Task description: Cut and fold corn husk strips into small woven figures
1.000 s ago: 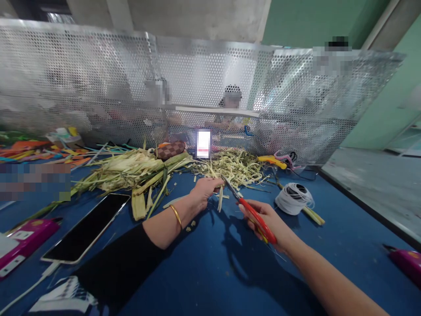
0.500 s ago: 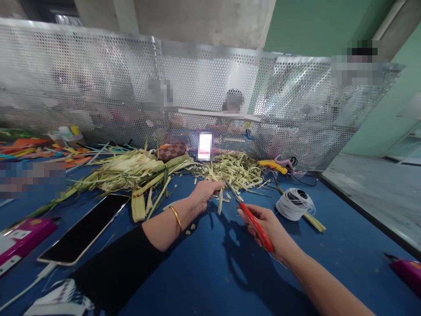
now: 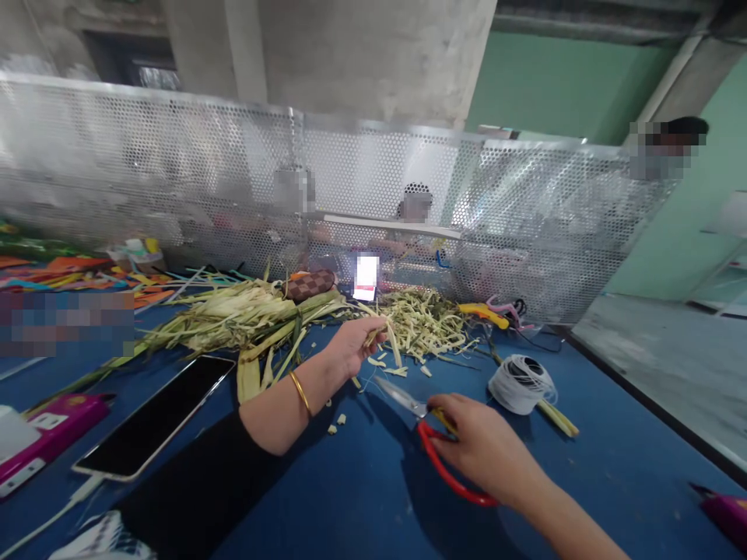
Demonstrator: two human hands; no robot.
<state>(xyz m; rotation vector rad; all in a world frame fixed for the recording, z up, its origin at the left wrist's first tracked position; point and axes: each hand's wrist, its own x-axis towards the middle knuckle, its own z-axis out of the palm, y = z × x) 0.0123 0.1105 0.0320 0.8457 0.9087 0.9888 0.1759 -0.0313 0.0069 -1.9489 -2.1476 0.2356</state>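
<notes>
My left hand (image 3: 357, 346), a gold bangle at its wrist, is closed on pale green plant strips (image 3: 394, 342) that stick out past the fingertips. In my right hand (image 3: 475, 439) are red-handled scissors (image 3: 429, 435), their blades pointing up and left, below the strips and apart from them. A thin pale thread (image 3: 367, 381) shows near the blade tips. Beyond my left hand lies a heap of shredded strips (image 3: 429, 319). Small cut bits (image 3: 335, 425) lie on the blue table (image 3: 350, 498).
A bundle of long dried leaves (image 3: 233, 315) and a phone (image 3: 157, 416) are on the left, near a purple power strip (image 3: 50, 439). A spool of white cord (image 3: 519, 383) stands right. Behind rises a perforated metal screen (image 3: 373, 171); people show through it.
The scissors have come away from the strips, moving down and toward me, and turned flatter. My left hand still grips the strips, now tilted. The view has tipped upward.
</notes>
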